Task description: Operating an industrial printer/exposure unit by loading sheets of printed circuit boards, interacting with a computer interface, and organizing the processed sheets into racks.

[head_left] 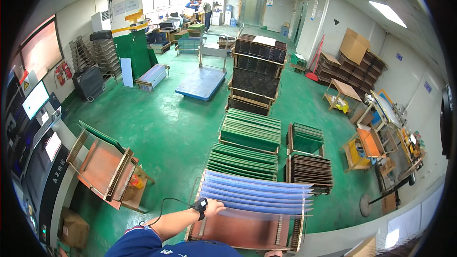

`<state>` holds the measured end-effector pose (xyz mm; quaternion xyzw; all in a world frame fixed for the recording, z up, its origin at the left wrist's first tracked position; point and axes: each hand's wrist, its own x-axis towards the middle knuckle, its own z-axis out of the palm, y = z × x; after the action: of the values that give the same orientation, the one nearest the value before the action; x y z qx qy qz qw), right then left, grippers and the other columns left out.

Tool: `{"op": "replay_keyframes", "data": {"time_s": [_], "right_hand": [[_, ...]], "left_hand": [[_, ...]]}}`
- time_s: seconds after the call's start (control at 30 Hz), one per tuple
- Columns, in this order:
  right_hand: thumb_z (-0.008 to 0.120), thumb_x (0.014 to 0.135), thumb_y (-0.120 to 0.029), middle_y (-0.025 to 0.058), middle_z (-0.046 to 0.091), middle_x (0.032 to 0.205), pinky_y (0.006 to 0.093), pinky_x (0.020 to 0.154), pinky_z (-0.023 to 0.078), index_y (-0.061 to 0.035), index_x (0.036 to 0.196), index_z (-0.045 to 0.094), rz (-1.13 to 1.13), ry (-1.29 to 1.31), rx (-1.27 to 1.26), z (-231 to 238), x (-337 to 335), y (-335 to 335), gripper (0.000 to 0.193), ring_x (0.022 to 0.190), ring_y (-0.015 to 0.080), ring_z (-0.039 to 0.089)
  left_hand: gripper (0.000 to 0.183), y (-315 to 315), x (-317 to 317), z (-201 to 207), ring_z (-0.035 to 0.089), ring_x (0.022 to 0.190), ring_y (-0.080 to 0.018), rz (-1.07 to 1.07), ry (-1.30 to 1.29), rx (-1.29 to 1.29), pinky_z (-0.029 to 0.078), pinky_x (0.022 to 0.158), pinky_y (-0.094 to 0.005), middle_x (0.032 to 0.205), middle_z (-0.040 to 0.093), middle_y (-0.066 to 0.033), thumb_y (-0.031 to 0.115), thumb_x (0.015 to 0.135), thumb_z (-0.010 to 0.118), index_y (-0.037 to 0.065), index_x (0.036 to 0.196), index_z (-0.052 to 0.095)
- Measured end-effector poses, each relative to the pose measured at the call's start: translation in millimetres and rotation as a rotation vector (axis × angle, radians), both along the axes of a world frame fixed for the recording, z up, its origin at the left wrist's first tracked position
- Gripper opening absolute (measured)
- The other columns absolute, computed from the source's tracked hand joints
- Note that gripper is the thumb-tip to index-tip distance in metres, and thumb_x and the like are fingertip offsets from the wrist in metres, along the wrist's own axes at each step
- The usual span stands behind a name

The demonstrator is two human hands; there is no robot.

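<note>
Rack (238, 232) directly in front of you, part-filled: blue panels (252, 191) stand in its far slots; its near section holds none. Direction of work, filling or emptying, not determinable. Panels thin, flat, roughly parallel; frontmost panel (269, 214) looks paler, translucent. Your left hand (215, 207) is at that panel's left end, fingers curled together; pinch unconfirmed. Your right hand (273, 253), mostly cut off, is by the rack's near end; finger state: cannot tell.

We count two hands: left hand (216, 208), right hand (273, 253). One black wrist device (201, 205). In front of us: one rack of blue panels (252, 190), two wide racks of green panels (242, 163), one narrow green-panel rack (307, 139). Beyond, we log one blue platform cart (201, 84), two red fire extinguishers (67, 70).
</note>
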<state>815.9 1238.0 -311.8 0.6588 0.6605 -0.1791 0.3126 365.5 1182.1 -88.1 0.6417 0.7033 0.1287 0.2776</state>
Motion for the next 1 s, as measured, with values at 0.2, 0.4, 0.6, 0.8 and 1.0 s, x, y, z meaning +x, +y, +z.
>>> {"op": "replay_keyframes", "data": {"time_s": [0.2, 0.4, 0.6, 0.8, 1.0], "right_hand": [[0.044, 0.093, -0.023, 0.017, 0.065, 0.093, 0.0511, 0.075, 0.051, -0.0082, 0.107, 0.065, 0.0, 0.02, 0.033, 9.2, 1.5, -5.5, 0.029, 0.085, 0.0356, 0.062], [0.044, 0.093, -0.022, 0.0168, 0.065, 0.092, 0.0528, 0.074, 0.051, -0.0093, 0.108, 0.065, 0.02, 0.052, 0.082, 21.8, 1.2, -1.1, 0.029, 0.083, 0.0366, 0.062], [0.04, 0.094, -0.028, 0.015, 0.065, 0.098, 0.0473, 0.077, 0.051, -0.0092, 0.108, 0.065, -0.097, 0.001, 0.112, 16.2, 6.0, 2.9, 0.034, 0.09, 0.0326, 0.062], [0.037, 0.095, -0.034, 0.0132, 0.065, 0.104, 0.0418, 0.079, 0.051, -0.009, 0.107, 0.066, -0.229, -0.038, 0.148, 5.9, 7.1, 6.0, 0.04, 0.097, 0.0285, 0.062], [0.034, 0.096, -0.039, 0.0117, 0.065, 0.109, 0.0372, 0.082, 0.05, -0.0088, 0.107, 0.066, -0.405, -0.068, 0.232, -20.3, 27.2, 21.0, 0.046, 0.103, 0.0252, 0.062]], "left_hand": [[0.037, 3.8, 6.3, 17.0, 0.062, 0.084, -0.0349, -0.02, -0.001, -0.042, 0.048, 0.076, -0.0449, 0.087, 0.065, -0.0176, 0.039, 0.092, 0.042, 0.011, 0.104, 0.063], [0.032, -14.2, -0.2, 1.8, 0.061, 0.092, -0.034, -0.032, -0.127, 0.225, 0.047, 0.083, -0.0431, 0.097, 0.065, -0.017, 0.029, 0.091, 0.047, 0.004, 0.103, 0.062], [0.015, -67.9, -10.7, 27.9, 0.061, 0.087, -0.0304, 0.122, -0.09, 0.609, 0.048, 0.079, -0.0422, 0.09, 0.065, -0.0121, 0.009, 0.077, 0.057, 0.004, 0.089, 0.064], [0.02, -144.2, -18.1, 7.4, 0.061, 0.091, -0.0339, 0.392, -0.093, 0.472, 0.048, 0.083, -0.0422, 0.093, 0.066, -0.016, 0.014, 0.08, 0.057, 0.004, 0.095, 0.065], [0.026, -200.9, -21.8, -20.7, 0.063, 0.092, -0.0304, 0.521, -0.252, 0.113, 0.049, 0.082, -0.0386, 0.096, 0.067, -0.0141, 0.025, 0.084, 0.056, 0.009, 0.102, 0.065]]}}
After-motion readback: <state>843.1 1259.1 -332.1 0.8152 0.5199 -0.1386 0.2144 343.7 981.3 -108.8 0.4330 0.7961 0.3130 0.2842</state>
